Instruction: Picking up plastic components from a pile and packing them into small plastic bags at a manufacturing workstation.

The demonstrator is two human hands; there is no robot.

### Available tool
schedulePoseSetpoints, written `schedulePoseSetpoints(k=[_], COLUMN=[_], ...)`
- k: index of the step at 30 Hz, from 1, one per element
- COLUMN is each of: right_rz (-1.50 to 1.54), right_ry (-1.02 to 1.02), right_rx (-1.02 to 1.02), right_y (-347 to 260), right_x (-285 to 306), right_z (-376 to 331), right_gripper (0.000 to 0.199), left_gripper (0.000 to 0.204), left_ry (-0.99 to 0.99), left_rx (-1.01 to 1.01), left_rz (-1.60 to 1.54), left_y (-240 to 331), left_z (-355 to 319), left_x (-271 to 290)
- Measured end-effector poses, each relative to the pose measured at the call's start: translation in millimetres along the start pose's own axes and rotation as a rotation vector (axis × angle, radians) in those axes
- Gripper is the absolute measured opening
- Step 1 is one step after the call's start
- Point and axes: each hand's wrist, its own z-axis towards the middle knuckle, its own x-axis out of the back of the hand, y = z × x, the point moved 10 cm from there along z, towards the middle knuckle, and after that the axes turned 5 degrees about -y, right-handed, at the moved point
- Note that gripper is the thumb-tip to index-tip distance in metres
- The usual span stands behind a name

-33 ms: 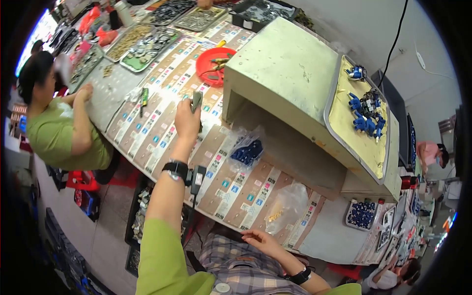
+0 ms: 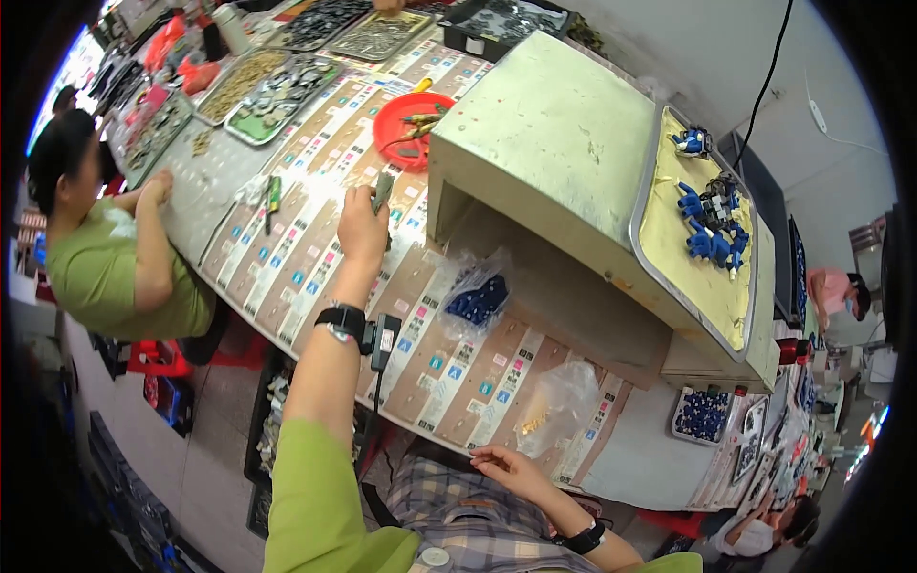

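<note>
My left hand (image 2: 364,227) reaches out over the patterned table covering (image 2: 310,239). Its fingers are closed around a small grey-green flat piece (image 2: 383,190), whose exact kind I cannot make out. Beyond that hand sits a round red plastic tray (image 2: 390,124) with several tools with yellowish handles in it. At the table's near edge rests my right hand (image 2: 511,471), its fingers loosely extended and apart, nothing visible in them. The closest things to it are a clear plastic bag (image 2: 565,406) with small yellow pieces and a clear bag of dark blue parts (image 2: 478,300).
A large cream metal box (image 2: 535,124) fills the right, bearing a tray (image 2: 659,229) with blue toy-like figures. Trays of metal parts (image 2: 287,95) line the far left. A co-worker in green (image 2: 115,258) sits at the left. A green-handled tool (image 2: 273,196) lies nearby.
The view has shifted very slightly, so the red tray and far trays appear a little further left. My left hand still holds the grey-green piece; my right hand stays put.
</note>
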Motion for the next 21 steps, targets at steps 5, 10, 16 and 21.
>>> schedulePoseSetpoints(k=[5, 10, 16, 21], right_rz=[-0.149, -0.617, -1.354, -1.128], right_ry=[0.081, 0.570, 0.966, 0.743], right_rx=[0.058, 0.493, 0.462, 0.345], right_y=[-64.3, -204.2, -234.4, -235.9], right_x=[11.5, 91.7, 137.4, 150.1], right_z=[14.5, 43.4, 131.1, 143.3], right_gripper=[0.027, 0.029, 0.028, 0.014], left_gripper=[0.024, 0.029, 0.030, 0.021], left_ry=[-0.205, -0.095, -0.506, -0.479], left_rx=[-0.082, -0.309, -0.653, -0.621], left_rz=[0.138, -0.081, -0.293, -0.101], left_y=[-10.0, 18.0, 104.3, 87.2], left_z=[31.3, -14.3, -161.4, -156.0], left_x=[-83.9, -41.9, -34.9, -28.4])
